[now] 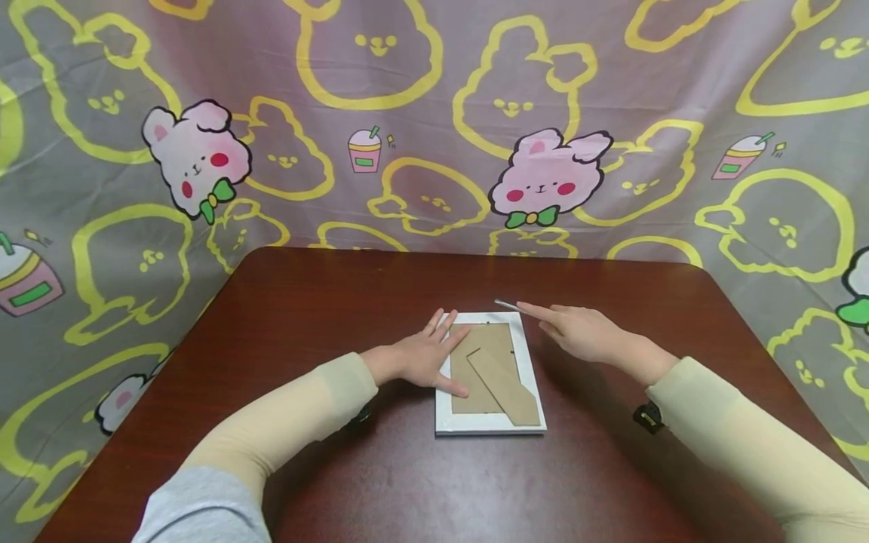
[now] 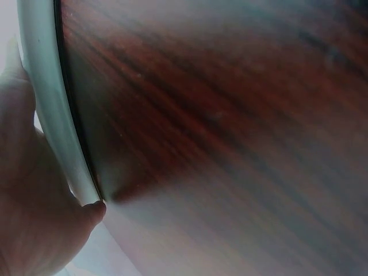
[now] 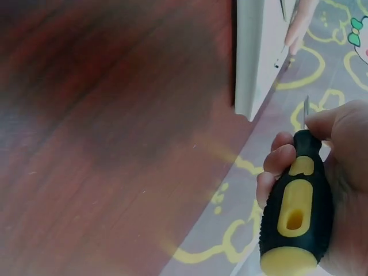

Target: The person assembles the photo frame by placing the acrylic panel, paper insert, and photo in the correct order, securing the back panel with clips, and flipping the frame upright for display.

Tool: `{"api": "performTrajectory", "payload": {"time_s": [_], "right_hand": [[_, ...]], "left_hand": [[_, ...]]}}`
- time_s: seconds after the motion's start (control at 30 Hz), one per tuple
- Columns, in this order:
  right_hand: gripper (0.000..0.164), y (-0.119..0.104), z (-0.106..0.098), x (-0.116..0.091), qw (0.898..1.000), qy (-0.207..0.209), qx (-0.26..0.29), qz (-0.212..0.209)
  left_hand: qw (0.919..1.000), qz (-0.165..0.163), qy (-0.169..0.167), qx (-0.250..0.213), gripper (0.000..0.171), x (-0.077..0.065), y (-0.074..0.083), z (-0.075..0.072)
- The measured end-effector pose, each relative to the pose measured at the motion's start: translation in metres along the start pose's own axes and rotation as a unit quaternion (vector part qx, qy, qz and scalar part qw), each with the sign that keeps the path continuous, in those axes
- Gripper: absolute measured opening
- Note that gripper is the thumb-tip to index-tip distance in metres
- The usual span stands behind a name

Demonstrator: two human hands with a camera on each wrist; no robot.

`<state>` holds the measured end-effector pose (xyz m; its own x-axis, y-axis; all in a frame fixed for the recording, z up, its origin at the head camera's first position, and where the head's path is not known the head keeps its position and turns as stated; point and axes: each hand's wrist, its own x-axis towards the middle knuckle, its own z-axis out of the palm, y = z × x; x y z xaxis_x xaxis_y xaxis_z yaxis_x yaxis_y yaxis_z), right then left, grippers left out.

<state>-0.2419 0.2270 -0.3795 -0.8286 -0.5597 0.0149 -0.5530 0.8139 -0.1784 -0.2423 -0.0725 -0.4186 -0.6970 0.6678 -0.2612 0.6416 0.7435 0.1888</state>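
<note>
A white picture frame [image 1: 444, 417] lies face down on the table, its brown backing board [image 1: 485, 339] and slanted stand leg [image 1: 505, 388] facing up. Spread fingers of my left hand [image 1: 424, 358] rest on the frame's left side and backing. My right hand [image 1: 591, 332] grips a screwdriver [image 3: 297, 207] with a black and yellow handle, off the frame's upper right corner. Its metal shaft [image 1: 507, 305] points left, past the frame's far edge. Small dark tabs sit along the backing's edge. In the left wrist view, the left hand [image 2: 40, 190] lies against the frame's side.
The dark red-brown wooden table [image 1: 339, 294] has rounded far corners. A grey curtain [image 1: 434, 136] with yellow outlines and pink cartoon animals hangs behind and along both sides of it. A black wrist device [image 1: 649, 417] hangs under the right sleeve.
</note>
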Motion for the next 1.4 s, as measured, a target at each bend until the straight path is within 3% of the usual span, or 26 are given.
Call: {"api": "performTrajectory", "payload": {"time_s": [0.23,0.67,1.17,1.4], "right_hand": [[0.050,0.000,0.000,0.014,0.999,-0.020,-0.030,-0.017],[0.044,0.025,0.011,0.010,0.998,-0.038,-0.030,-0.028],[0.044,0.025,0.016,0.013,0.999,-0.029,-0.025,-0.037],[0.043,0.021,0.010,0.014,0.998,-0.051,-0.019,-0.024]], "left_hand": [[1.0000,0.001,-0.002,0.005,0.114,0.002,-0.001,0.001],[1.0000,-0.002,-0.007,0.000,0.113,-0.002,0.001,-0.002],[1.0000,-0.001,-0.001,0.003,0.113,-0.001,0.001,-0.003],[0.9999,-0.007,-0.007,0.006,0.114,-0.001,0.001,-0.003]]}}
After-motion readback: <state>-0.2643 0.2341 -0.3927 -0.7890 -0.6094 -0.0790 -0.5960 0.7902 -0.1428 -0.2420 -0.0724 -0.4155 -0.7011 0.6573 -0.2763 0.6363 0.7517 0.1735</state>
